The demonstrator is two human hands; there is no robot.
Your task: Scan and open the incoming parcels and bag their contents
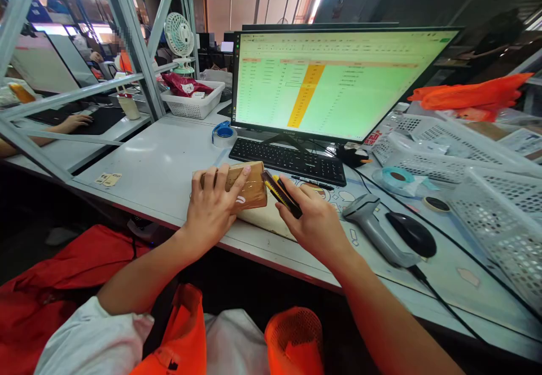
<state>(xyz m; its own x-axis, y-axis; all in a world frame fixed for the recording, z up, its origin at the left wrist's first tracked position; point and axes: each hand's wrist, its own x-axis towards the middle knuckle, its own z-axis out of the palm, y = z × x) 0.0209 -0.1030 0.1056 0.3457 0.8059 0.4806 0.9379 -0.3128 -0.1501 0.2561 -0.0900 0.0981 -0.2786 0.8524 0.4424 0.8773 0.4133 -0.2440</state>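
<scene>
1. The left hand (210,208) lay over a small brown parcel (248,186) wrapped in glossy tape, its fingers (220,176) spread across the top and the thumb pressed against the near side, so the parcel was clamped in the grip.
2. The parcel sat near the front edge of the desk (156,166), just in front of the black keyboard (288,160), resting on a pale board that lay flat on the desk.
3. The right hand (315,219) held a yellow-and-black utility knife (282,194), the fingers curled around its handle and pinching it; the knife's tip met the parcel's right end.
4. Behind the keyboard stood a wide monitor (334,81) showing a green spreadsheet with an orange column.
5. To the right of the right hand lay a grey barcode scanner (375,228) and, just beside it, a black mouse (411,234), both cabled.
6. Farther right were white perforated baskets (499,217), a roll of pale blue tape (397,178) and a heap of orange fabric (470,95).
7. At the left of the monitor were a blue tape roll (223,133) and a white basket (195,104) with red packets; a small white fan (180,39) stood behind it.
8. At the far left, another person's hand (71,123) rested on a neighbouring desk.
</scene>
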